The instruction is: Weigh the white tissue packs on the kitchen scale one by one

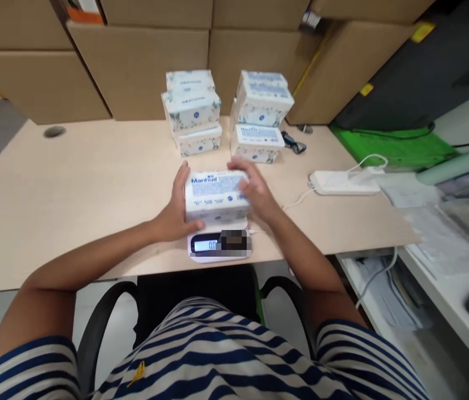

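Observation:
Between my two hands is a white tissue pack with blue "Manhua" lettering on its top. My left hand grips its left side, the thumb at the lower front edge. On the other side my right hand holds the right end, its fingers somewhat blurred. Directly beneath the pack sits a white digital scale, its lit display showing what looks like 0.0. The pack covers most of the scale's platform, and I cannot tell whether the two touch.
Two stacks of similar tissue packs, a left stack and a right stack, stand at the back of the desk. Cardboard boxes wall off the far edge. A white power strip with cables lies to the right, near dark glasses.

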`<state>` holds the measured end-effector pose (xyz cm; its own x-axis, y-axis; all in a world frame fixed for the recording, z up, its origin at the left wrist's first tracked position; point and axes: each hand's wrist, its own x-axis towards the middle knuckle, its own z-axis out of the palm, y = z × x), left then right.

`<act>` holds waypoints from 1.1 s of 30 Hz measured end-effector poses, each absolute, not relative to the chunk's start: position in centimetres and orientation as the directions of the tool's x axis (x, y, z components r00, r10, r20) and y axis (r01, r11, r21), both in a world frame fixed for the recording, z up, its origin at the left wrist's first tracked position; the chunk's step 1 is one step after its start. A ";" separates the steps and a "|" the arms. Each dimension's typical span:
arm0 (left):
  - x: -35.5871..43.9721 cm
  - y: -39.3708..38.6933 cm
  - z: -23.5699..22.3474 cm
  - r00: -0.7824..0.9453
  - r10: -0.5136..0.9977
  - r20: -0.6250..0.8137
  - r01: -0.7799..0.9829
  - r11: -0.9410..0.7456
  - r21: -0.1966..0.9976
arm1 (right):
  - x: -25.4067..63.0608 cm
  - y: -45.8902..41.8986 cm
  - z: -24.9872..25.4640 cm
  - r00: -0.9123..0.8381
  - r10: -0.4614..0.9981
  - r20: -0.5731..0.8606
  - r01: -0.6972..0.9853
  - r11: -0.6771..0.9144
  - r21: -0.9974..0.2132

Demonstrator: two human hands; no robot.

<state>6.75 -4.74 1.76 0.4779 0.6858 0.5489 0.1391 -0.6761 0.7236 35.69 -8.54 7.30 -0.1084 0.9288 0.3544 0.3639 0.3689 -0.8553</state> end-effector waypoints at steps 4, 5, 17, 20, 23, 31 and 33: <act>7.0 -4.4 1.1 0.565 0.641 0.520 0.133 -0.693 0.709 | 35.3 -9.2 7.1 -0.142 0.918 0.372 0.308 0.398 -0.864; 6.8 -4.1 1.3 0.578 0.637 0.510 0.117 -0.684 0.720 | 35.4 -9.3 7.1 -0.149 0.911 0.383 0.307 0.411 -0.858; -8.2 -2.8 8.3 0.250 0.864 0.436 0.273 -0.495 0.825 | 35.3 -10.0 3.9 -0.051 0.740 0.671 0.389 0.633 -0.669; -13.9 -0.9 8.6 0.058 0.980 0.190 0.390 -0.197 0.899 | 35.9 -9.9 4.0 -0.050 0.631 0.774 0.524 0.676 -0.518; -17.3 1.2 8.6 -0.047 0.998 0.030 0.501 -0.002 0.866 | 35.9 -9.8 4.0 -0.082 0.608 0.789 0.604 0.660 -0.446; -18.5 12.1 8.0 -0.007 0.999 0.042 0.663 -0.027 0.748 | 36.4 -8.8 3.3 -0.069 0.719 0.692 0.632 0.568 -0.527; -18.0 15.4 7.1 0.089 0.982 0.165 0.573 -0.186 0.798 | 36.7 -8.7 3.5 -0.056 0.743 0.666 0.632 0.543 -0.553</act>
<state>-18.01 15.41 7.15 0.0886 0.9823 0.1650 0.5729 -0.1857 0.7983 36.73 -8.70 3.47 -0.0556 0.7435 0.6665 0.6323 0.5428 -0.5527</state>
